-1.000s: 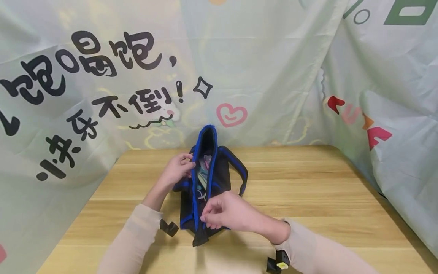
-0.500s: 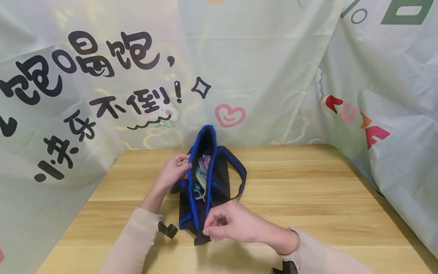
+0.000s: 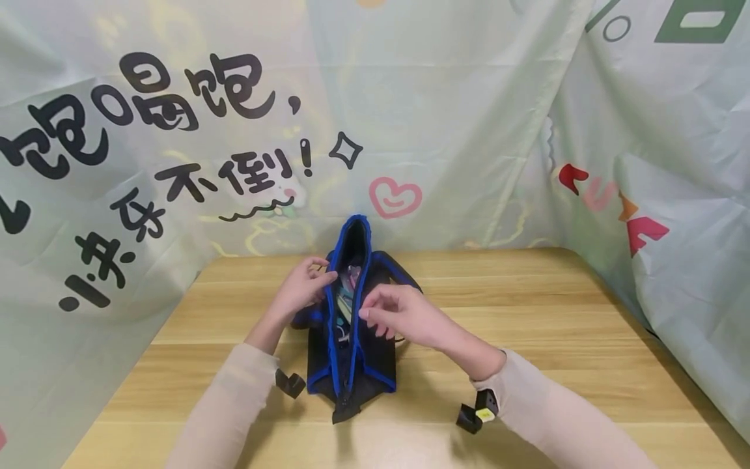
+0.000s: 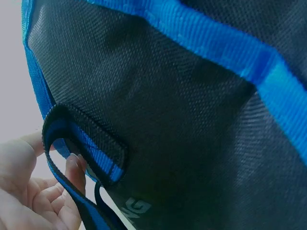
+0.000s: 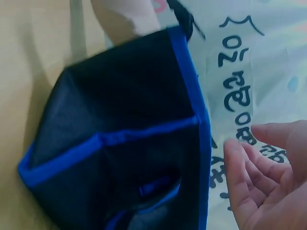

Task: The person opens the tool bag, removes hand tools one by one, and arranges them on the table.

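A black fabric bag with blue trim (image 3: pixel 377 365) stands on the table, its long mouth spread and pink, teal and pale items (image 3: pixel 346 303) showing inside. My left hand (image 3: pixel 301 286) pinches the bag's left rim. In the left wrist view, that hand (image 4: pixel 43 187) has fingers at the bag's edge beside a looped strap (image 4: pixel 96 153). Over the right side of the mouth is my right hand (image 3: pixel 410 316), thumb and fingers loosely bent. The right wrist view shows this hand (image 5: pixel 268 177) next to the bag's blue edge (image 5: pixel 204 143), nothing between thumb and fingers.
The bag rests on a wooden table (image 3: pixel 498 312) enclosed by printed cloth (image 3: pixel 457 130) at the back and sides. A carrying strap (image 3: pixel 398 267) sticks out to the bag's right. A dark zipper end (image 3: pixel 346 410) hangs toward the front.
My right hand first drew slightly nearer at the bag's front end, then moved forward along the right rim. The mouth widened, then narrowed a little. My left hand stays at the left rim.
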Demonstrator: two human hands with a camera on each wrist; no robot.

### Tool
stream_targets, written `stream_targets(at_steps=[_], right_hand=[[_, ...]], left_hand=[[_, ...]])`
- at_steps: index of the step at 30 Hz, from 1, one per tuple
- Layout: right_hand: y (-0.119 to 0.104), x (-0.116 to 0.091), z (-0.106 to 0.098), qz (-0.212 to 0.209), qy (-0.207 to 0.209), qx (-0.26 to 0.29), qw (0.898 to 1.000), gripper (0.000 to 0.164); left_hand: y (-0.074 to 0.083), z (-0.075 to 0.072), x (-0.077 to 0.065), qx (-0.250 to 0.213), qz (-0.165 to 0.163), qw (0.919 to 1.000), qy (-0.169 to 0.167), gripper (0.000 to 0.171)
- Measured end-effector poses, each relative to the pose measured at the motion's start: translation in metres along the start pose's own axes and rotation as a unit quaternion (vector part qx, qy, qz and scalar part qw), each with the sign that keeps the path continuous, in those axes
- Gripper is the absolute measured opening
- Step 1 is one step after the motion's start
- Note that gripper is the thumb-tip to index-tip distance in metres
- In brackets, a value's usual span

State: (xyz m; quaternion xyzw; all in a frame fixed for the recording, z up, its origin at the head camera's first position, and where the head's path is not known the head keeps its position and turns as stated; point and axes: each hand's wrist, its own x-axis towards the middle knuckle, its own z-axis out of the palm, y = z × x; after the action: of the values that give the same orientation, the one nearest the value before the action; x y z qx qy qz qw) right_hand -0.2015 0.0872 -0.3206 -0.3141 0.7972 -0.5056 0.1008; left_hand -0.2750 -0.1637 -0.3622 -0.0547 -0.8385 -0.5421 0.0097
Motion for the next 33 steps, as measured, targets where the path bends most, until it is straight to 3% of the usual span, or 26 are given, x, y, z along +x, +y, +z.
stream_targets(at_steps=[9,16,20,26,33], right_hand=[[0.012,0.03,-0.002,0.019,0.062,-0.093,0.994,0.015],[0.025,0.057,-0.002,0.047,0.126,-0.193,0.972,0.046],[0.033,0.067,-0.001,0.084,0.131,-0.199,0.968,0.064],[0.041,0.07,-0.003,0.101,0.133,-0.188,0.968,0.065],[0.049,0.056,-0.022,0.102,0.127,-0.197,0.967,0.062]], left_hand=[[0.01,0.001,0.004,0.104,0.012,0.9943,-0.02,0.052],[0.024,-0.001,0.003,0.184,0.023,0.9818,-0.041,0.057],[0.028,0.0,0.006,0.216,0.021,0.975,-0.049,0.059],[0.023,-0.003,0.005,0.223,0.031,0.9738,-0.033,0.057],[0.009,-0.026,-0.006,0.185,0.038,0.9819,-0.001,0.057]])
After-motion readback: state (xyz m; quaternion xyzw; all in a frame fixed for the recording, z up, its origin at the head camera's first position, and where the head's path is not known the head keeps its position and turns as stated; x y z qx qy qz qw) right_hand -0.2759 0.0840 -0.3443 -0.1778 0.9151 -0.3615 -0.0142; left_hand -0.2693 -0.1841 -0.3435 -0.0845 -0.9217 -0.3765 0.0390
